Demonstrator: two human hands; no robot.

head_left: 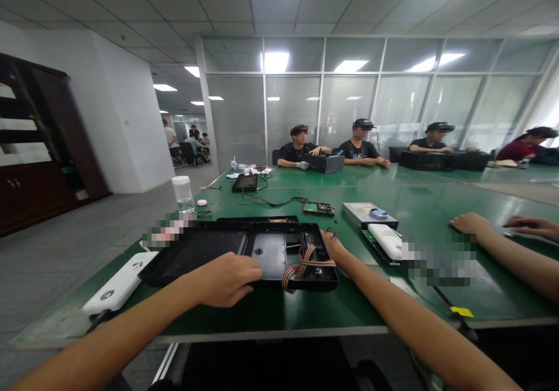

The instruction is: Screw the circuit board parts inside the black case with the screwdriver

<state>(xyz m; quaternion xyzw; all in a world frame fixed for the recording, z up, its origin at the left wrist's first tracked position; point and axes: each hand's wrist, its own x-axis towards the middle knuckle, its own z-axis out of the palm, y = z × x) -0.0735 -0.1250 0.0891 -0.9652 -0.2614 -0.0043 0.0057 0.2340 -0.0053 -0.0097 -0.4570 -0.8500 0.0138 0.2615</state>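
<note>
While two white plastic boxes (120, 283) are flanking one black plastic case (244, 251) on the green tabletop (305, 312), the left hand (227, 277) is resting curled on its near edge, the right hand (334, 245), grip unclear, touching its right end.

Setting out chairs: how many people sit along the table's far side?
4: one in black at left, a second beside, a third further right, one in red at far right. More may sit beyond the frame.

Beside the matt black plastic case (244, 251), the green table (437, 204) gleams smooth; a glossy white plastic pack (120, 283) lies left, clear plastic jar (182, 194) behind.
</note>
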